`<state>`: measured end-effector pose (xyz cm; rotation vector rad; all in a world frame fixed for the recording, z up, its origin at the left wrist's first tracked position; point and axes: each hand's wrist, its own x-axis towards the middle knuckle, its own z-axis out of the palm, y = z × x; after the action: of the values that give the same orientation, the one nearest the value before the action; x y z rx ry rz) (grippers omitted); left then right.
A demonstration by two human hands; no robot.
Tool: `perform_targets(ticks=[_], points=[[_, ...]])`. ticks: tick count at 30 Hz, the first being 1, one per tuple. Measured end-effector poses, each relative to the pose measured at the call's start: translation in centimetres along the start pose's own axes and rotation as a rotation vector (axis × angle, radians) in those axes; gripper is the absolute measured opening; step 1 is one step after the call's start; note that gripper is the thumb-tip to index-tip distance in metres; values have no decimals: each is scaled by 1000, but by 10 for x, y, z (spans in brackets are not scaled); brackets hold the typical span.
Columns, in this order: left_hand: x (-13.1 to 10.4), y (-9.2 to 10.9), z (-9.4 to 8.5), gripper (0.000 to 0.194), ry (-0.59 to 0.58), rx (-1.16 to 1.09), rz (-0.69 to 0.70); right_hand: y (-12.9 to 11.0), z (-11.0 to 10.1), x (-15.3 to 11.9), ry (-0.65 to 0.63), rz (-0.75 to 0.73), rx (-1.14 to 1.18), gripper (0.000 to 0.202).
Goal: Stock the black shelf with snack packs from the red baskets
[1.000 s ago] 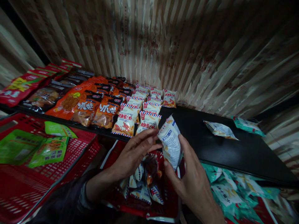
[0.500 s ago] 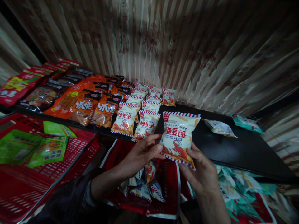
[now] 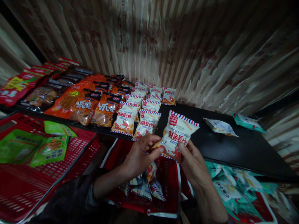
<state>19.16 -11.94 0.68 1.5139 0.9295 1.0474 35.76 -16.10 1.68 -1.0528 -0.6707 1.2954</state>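
Observation:
A white snack bag (image 3: 178, 132) with red lettering, a shrimp picture and striped red-and-blue edges is held up between both hands, slightly tilted. My left hand (image 3: 141, 154) pinches its lower left corner between thumb and fingers. On the bag's right side my right hand (image 3: 192, 158) grips, the thumb lying across the front. Just behind, matching snack bags (image 3: 146, 124) stand in two short columns on the black shelf (image 3: 224, 152). Below my hands, more such bags (image 3: 141, 188) lie in a red basket (image 3: 163, 208), partly hidden by my left arm.
Orange snack packs (image 3: 105, 109), dark packs (image 3: 42, 95) and red packs (image 3: 18, 84) line the shelf's left part. Green packs (image 3: 50, 151) lie in a red basket (image 3: 77, 161) at left. Teal bags (image 3: 235, 186) fill a basket at right. One white bag (image 3: 220, 127) and one teal bag (image 3: 249, 123) lie on the shelf.
The bag in my hands has tilted to the right and dropped a little. My right thumb has moved from its edge onto its front. The bags on the shelf stay put.

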Motion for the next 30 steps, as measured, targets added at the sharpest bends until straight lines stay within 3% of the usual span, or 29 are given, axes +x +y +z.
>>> perform_targets(ticks=[4,11,16,20,24,30], points=[[-1,8,-5,27,-68,5,-41,0,-2,1,15,-36,-57,45],[2,22,-4,37,-209,-281,-201,6,-4,-2,-158,-19,-258,46],[3,21,-2,37,-158,-368,-279,4,-1,-3,-171,-48,-385,52],[4,14,-4,34,-120,-348,-262,1,-1,-1,-189,-14,-369,56],[5,9,-4,36,-130,-359,-222,1,-4,1,-213,14,-423,48],[6,5,-2,36,-144,-362,-200,7,-7,3,-174,-13,-452,45]])
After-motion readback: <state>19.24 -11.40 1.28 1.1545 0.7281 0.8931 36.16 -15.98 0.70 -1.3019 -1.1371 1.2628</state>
